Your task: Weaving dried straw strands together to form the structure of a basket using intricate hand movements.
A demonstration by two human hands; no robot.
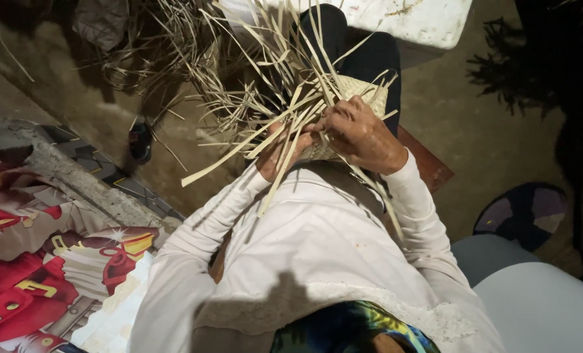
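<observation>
A partly woven mat of pale dry leaf strips (pixel 363 91) rests on my lap, with many loose strip ends (pixel 265 72) fanning up and to the left. My right hand (pixel 360 134) is closed over the woven edge and grips strips there. My left hand (pixel 282 150) sits just beside it, half hidden under crossing strips, its fingers pinched on a few of them. Both arms wear long white sleeves.
A white foam box (pixel 429 23) stands beyond my knees. A loose heap of dry strips (pixel 154 52) lies on the concrete floor at the upper left. A red patterned cloth (pixel 36 261) covers a raised ledge on the left. A dark sandal (pixel 523 212) lies at right.
</observation>
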